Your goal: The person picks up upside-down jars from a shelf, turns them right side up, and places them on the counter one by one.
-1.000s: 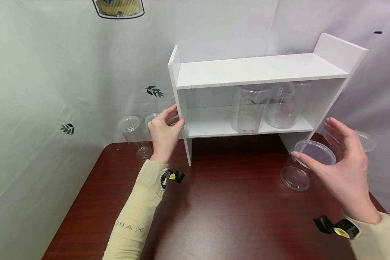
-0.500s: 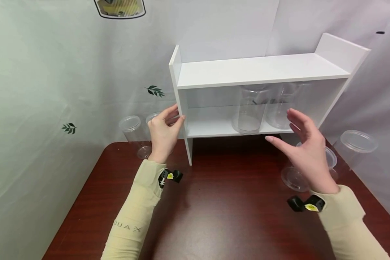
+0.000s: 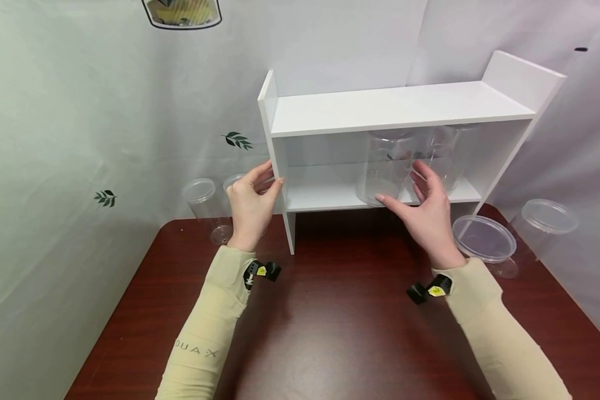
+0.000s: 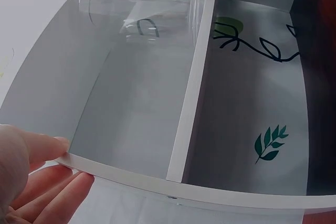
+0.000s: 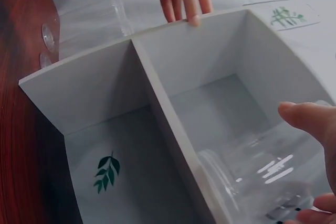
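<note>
My left hand [image 3: 252,205] pinches the left side panel of a white shelf unit [image 3: 405,108], the thumb on its front edge and the fingers behind. My right hand [image 3: 427,216] is spread in front of the shelf's middle board, at a clear plastic jar [image 3: 382,166]. Its thumb overlaps the jar's lower front and its fingers lie by the jar's right side; whether they touch it I cannot tell. A second clear jar [image 3: 442,150] stands behind the right fingers, partly hidden. The right wrist view has the jar [image 5: 262,177] between thumb and fingers.
Clear lidded jars stand on the dark red table [image 3: 340,322]: a slim jar [image 3: 200,200] left of the shelf, another behind the left hand, a wide jar [image 3: 485,239] and a further jar [image 3: 545,222] at the right. A patterned white sheet [image 3: 130,111] hangs behind.
My right hand has moved left from above the wide jar on the table to the jars on the shelf, its fingers staying spread. The left hand has kept its hold on the panel.
</note>
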A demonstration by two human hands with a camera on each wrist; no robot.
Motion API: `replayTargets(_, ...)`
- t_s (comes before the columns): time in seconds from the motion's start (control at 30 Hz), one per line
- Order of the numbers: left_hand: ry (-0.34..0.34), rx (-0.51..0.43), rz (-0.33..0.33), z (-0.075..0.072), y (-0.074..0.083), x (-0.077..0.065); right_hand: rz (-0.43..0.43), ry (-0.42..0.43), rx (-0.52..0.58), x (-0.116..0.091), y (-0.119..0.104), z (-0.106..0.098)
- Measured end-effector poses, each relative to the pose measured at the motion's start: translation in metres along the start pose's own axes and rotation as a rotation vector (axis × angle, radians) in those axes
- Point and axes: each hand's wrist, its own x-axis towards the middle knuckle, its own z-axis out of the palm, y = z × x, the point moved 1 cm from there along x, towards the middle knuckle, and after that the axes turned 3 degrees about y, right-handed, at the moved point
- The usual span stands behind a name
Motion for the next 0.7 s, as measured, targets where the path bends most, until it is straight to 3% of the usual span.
replayTargets(0.23, -0.001, 0.004, 0.000, 0.000, 0.001, 0.000, 0.012, 0.035, -0.009, 0.010, 0.006, 0.019)
replayTargets(0.7, -0.002, 0.003, 0.011, 0.001, -0.002, 0.000, -0.124, 0.156, -0.094, 0.014, 0.016, 0.040)
